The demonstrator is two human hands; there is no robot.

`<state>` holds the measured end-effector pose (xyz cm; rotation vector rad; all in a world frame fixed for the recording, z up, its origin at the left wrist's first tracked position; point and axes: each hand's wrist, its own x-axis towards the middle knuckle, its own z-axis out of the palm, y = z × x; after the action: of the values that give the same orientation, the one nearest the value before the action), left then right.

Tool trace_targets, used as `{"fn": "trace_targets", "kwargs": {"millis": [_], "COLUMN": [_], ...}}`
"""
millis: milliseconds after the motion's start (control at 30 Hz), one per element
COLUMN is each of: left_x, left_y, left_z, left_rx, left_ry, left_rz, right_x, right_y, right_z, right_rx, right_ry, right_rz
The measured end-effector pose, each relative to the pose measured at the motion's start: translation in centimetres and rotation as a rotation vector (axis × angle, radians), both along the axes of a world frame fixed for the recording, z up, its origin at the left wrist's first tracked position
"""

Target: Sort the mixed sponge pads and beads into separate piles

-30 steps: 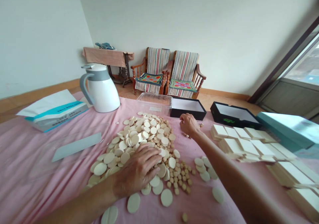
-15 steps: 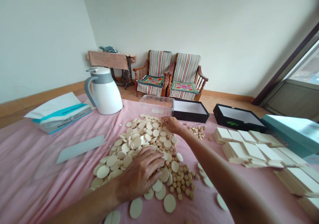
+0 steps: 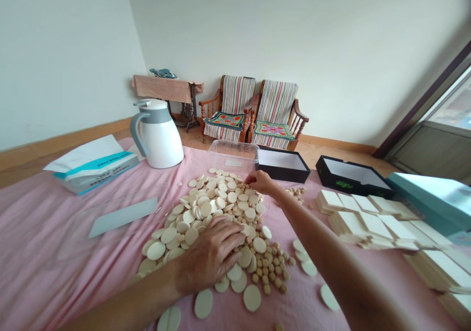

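My left hand (image 3: 209, 257) lies open and flat on the smooth pale discs (image 3: 206, 208); at twelve o'clock my right hand (image 3: 261, 182) pinches narrowly, holding what I cannot tell.

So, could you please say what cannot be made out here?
Head view:
Discs under the left hand: hidden by it.
Grip of the right hand: hidden by its fingers.
Print on the packet: too small to read.
Blocks at right: cut off by the edge.

L hand (image 3: 210, 256) palm down, fingers spread; R hand (image 3: 261, 182) fwd, fingers curled.
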<state>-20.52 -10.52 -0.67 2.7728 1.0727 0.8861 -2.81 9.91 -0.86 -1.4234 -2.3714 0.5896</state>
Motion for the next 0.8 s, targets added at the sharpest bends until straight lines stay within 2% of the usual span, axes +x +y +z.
{"fn": "trace_targets", "kwargs": {"millis": [100,200,267,400,533,600,800], "left_x": [0.1,0.2,0.2,0.1,0.1,0.1,0.1], "left_y": [0.0,0.1,0.0,0.0,0.1,0.1,0.1], "left_z": [0.2,0.4,0.3,0.2,0.0,-0.1,0.0], "left_rx": [0.008,0.017,0.019,0.013,0.022,0.027,0.041], "left_ry": [-0.009,-0.011,-0.012,-0.011,-0.014,-0.015,-0.008], "left_rz": [-0.010,-0.013,-0.013,-0.015,-0.017,-0.018,-0.017], "right_x": [0.2,0.7,1.5,4.4,6.4,6.4,4.4], "right_y": [-1.3,-2.7,-3.1,-2.7,-2.5,-2.9,-4.2], "right_z": [0.9,1.7,2.2,2.4,1.9,1.5,0.1], "right_rx": [-0.041,0.004,0.097,0.208,0.202,0.189,0.105], "right_ry": [0.065,0.145,0.137,-0.011,-0.086,-0.101,-0.025], "right_rz": [0.071,0.136,0.055,-0.230,-0.298,-0.263,0.011]}}
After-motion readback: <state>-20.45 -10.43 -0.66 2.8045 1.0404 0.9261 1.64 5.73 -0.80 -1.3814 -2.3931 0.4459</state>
